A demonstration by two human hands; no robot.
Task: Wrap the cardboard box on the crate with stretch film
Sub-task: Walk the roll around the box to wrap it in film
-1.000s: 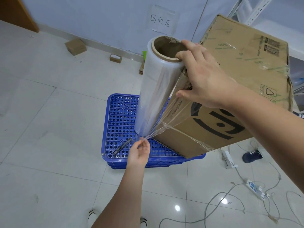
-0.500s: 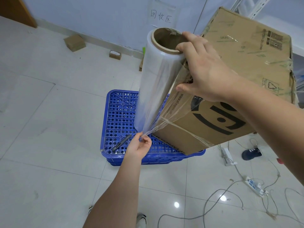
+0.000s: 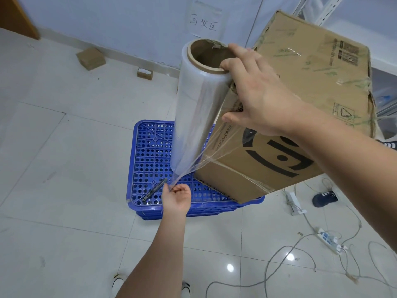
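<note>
A large cardboard box (image 3: 305,87) with a black logo stands on a blue perforated crate (image 3: 150,151). A tall roll of clear stretch film (image 3: 197,112) stands upright against the box's left corner. My right hand (image 3: 253,91) grips the roll's cardboard core at the top, fingers hooked into the opening. Film stretches from the roll across the box's front face. My left hand (image 3: 177,195) pinches the gathered lower edge of the film just below the roll's bottom end, over the crate.
A dark pen-like tool (image 3: 154,190) lies on the crate near my left hand. Small cardboard boxes (image 3: 91,58) sit by the wall. Power strips (image 3: 329,240), loose cables and a dark shoe (image 3: 324,198) lie on the tiled floor at right. A metal rack stands behind the box.
My left hand has pulled the bunched film edge slightly down and left, away from the roll's bottom. My right hand keeps its grip on the core.
</note>
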